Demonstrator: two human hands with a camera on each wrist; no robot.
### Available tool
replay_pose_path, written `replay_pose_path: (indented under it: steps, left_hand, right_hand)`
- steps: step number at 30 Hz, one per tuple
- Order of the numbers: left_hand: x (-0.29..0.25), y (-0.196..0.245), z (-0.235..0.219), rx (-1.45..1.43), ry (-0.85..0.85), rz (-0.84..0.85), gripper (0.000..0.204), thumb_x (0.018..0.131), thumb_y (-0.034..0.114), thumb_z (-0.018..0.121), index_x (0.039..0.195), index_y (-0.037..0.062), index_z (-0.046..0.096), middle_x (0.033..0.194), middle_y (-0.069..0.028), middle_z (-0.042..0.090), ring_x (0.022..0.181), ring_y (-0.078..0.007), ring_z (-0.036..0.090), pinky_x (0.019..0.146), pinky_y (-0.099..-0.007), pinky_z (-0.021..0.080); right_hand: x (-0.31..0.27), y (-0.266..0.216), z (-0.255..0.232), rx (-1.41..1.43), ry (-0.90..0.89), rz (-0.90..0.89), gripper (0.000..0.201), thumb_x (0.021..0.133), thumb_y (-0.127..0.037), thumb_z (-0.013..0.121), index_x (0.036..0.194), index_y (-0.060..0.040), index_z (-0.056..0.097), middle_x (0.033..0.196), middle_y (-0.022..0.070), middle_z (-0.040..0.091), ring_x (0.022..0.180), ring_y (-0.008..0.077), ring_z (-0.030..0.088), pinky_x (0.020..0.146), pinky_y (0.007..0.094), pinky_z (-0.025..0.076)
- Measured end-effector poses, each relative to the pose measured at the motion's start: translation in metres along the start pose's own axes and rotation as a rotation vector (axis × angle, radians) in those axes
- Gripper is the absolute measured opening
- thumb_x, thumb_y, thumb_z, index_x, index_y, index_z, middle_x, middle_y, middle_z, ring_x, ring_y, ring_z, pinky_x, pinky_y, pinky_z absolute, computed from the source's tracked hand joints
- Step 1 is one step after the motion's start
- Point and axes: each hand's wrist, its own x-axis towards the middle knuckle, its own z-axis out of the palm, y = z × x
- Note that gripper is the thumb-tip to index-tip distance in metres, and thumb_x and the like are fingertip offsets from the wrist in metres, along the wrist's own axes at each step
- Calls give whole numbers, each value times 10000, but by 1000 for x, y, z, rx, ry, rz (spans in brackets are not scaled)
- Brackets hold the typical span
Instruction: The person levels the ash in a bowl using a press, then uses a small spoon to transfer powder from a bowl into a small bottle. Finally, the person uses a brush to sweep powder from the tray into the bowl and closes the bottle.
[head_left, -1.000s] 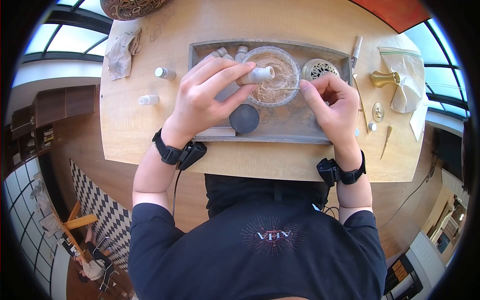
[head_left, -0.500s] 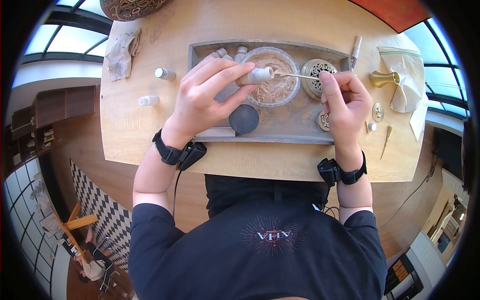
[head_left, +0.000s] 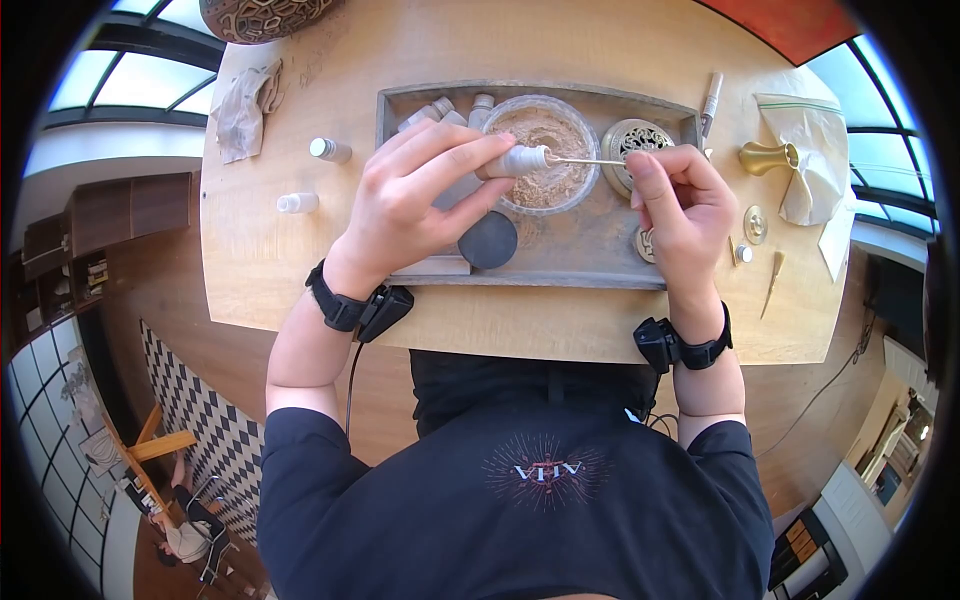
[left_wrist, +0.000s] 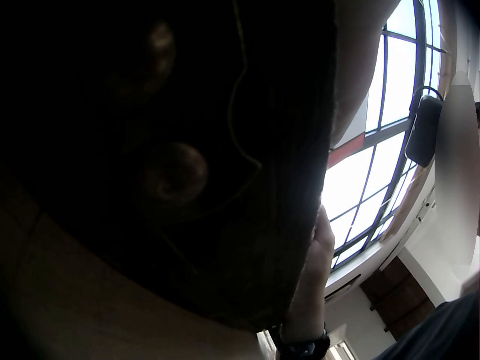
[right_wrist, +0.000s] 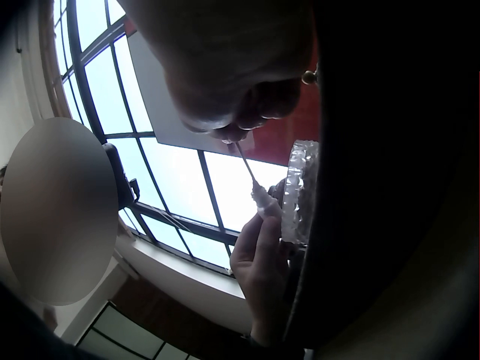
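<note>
In the head view the left hand (head_left: 410,195) pinches a small whitish bottle (head_left: 515,161), its mouth turned to the right, over a clear tub (head_left: 550,197) of tan powder. The right hand (head_left: 685,205) pinches a thin metal tool (head_left: 595,161) whose far end is at the bottle's mouth; whether the tip is inside cannot be told. In the right wrist view the tool (right_wrist: 246,161) runs from the right hand (right_wrist: 232,82) to the bottle (right_wrist: 265,202) in the left hand (right_wrist: 262,274). The left wrist view is mostly dark.
A grey tray (head_left: 590,278) surrounds the tub, with a black disc (head_left: 488,238), an openwork metal lid (head_left: 628,138) and several bottles. Two small bottles stand or lie at left on the table (head_left: 450,320). At right are a brass vase (head_left: 762,158), a plastic bag (head_left: 808,185) and a small brush (head_left: 774,285).
The tool has moved from the powder up to the bottle's mouth, the right hand shifting right, then slightly back left. The bottle has tilted a little; the left hand has barely moved.
</note>
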Motion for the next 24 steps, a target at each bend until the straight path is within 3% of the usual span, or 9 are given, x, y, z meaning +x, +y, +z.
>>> replay_pose_path:
  steps: [5, 11, 17, 19, 24]
  left_hand:
    - [1, 0, 1, -1, 9, 15, 417, 722, 34, 873, 1123, 56, 763, 944, -90, 729, 783, -261, 657, 689, -353, 542]
    - [0, 0, 2, -6, 16, -8, 410, 727, 35, 873, 1121, 53, 762, 948, -96, 730, 778, -258, 659, 683, -353, 541]
    - [1, 1, 0, -5, 42, -49, 399, 744, 24, 870, 1129, 38, 763, 956, -98, 735, 798, -235, 687, 702, -333, 561]
    - [2, 2, -2, 14, 41, -41, 410, 747, -20, 860, 1144, 11, 761, 955, -99, 735, 783, -195, 680, 693, -297, 560]
    - [3, 2, -2, 11, 44, -38, 403, 751, -15, 858, 1142, 14, 764, 952, -103, 734, 790, -201, 682, 696, -303, 559]
  right_hand:
    - [-1, 3, 1, -170, -102, -90, 55, 956, -41, 756, 977, 7, 740, 774, 3, 688, 681, 44, 594, 598, 192, 443]
    - [-2, 8, -1, -70, -10, -219, 63, 942, -31, 768, 961, 12, 725, 780, 4, 691, 704, 55, 593, 603, 202, 445]
    - [-2, 6, -2, -29, 117, -153, 96, 947, -46, 767, 911, 5, 695, 733, -28, 645, 650, 23, 547, 589, 180, 422]
    - [1, 4, 0, -78, 76, -89, 102, 946, -60, 774, 908, 0, 700, 721, -35, 642, 639, 12, 538, 580, 174, 413]
    - [3, 7, 6, -214, -9, -54, 119, 939, -82, 785, 881, -10, 710, 694, -38, 647, 619, 6, 525, 559, 176, 400]
